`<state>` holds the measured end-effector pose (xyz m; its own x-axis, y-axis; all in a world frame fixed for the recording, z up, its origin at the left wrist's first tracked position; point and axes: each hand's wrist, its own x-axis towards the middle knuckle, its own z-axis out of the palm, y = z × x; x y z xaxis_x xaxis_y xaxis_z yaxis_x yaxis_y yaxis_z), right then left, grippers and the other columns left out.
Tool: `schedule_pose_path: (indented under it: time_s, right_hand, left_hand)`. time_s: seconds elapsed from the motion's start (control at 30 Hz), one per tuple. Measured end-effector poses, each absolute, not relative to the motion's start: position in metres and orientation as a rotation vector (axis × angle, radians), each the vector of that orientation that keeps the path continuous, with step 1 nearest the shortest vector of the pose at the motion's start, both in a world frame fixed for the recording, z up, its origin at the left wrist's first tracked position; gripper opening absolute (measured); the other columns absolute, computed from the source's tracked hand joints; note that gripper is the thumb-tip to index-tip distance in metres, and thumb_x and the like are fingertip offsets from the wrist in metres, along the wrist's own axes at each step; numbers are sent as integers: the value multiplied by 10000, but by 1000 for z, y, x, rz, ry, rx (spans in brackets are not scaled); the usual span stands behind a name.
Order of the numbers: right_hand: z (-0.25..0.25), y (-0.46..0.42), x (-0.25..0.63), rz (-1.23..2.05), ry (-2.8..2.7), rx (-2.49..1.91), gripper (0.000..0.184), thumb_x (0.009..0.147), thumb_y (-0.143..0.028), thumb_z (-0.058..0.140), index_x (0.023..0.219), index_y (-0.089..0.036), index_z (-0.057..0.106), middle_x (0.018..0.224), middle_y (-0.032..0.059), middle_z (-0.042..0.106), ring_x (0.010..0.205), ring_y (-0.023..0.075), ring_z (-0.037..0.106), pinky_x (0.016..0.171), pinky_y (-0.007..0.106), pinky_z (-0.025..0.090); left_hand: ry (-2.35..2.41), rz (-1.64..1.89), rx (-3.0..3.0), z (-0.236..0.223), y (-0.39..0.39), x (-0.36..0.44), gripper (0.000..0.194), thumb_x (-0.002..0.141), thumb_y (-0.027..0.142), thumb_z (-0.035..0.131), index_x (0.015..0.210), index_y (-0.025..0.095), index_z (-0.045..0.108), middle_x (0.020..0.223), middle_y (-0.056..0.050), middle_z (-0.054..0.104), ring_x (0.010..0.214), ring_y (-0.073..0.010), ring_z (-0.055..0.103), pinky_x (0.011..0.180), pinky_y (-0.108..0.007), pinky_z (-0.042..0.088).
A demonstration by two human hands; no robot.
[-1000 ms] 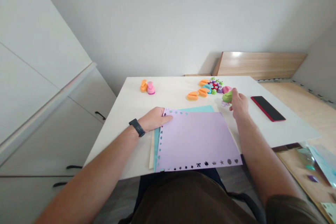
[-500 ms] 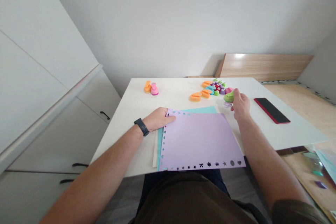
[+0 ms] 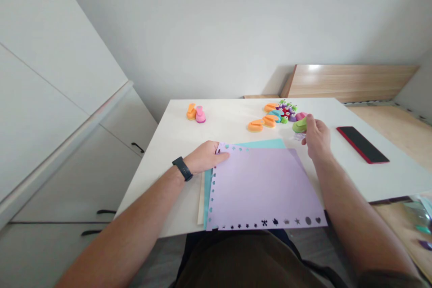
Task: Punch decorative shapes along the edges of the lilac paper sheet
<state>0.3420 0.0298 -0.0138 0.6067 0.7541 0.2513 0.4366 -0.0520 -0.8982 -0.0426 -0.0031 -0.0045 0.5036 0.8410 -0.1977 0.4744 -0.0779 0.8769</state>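
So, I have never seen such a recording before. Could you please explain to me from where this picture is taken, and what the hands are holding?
There is no machine here: these are a person's own two bare hands, seen by a camera worn on the head, looking forward and down. The left hand holds a lilac sheet near its far left corner; small shapes are cut along three of its edges. A light blue sheet shows beneath it. The right hand grips a green tool, which looks like a craft punch. On the white table are also similar tools in orange, pink and blue, a cluster of small colourful pieces, and a flat black-and-red object at the right.
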Motion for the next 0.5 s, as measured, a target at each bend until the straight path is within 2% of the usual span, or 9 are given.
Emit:
schedule_pose_path:
  time_s: [0.1,0.27,0.5]
  right_hand:
    - [-14,29,339,350,-1001,-1690,663,865,-793,513,908,-154,688,654,39,666,328,101,460,285,237,306]
    - [-10,24,333,359,-1021,-1697,690,852,-810,514,947,-156,713,644,31,651,333,109,473,277,238,314]
    - [-10,21,330,375,-1054,-1673,665,866,-794,514,947,-161,702,691,47,678,369,110,497,291,233,316]
  left_hand:
    - [1123,441,1730,-3,-4,-42,332,854,451,623,942,157,748,825,-40,741,662,-175,641,567,-245,452]
    - [1153,449,1712,3,-6,-42,293,811,437,665,850,154,726,720,-27,704,624,-172,623,552,-248,451]
    - [1162,457,1689,4,-7,-42,273,800,434,671,789,162,693,713,-24,699,640,-176,632,557,-251,460]
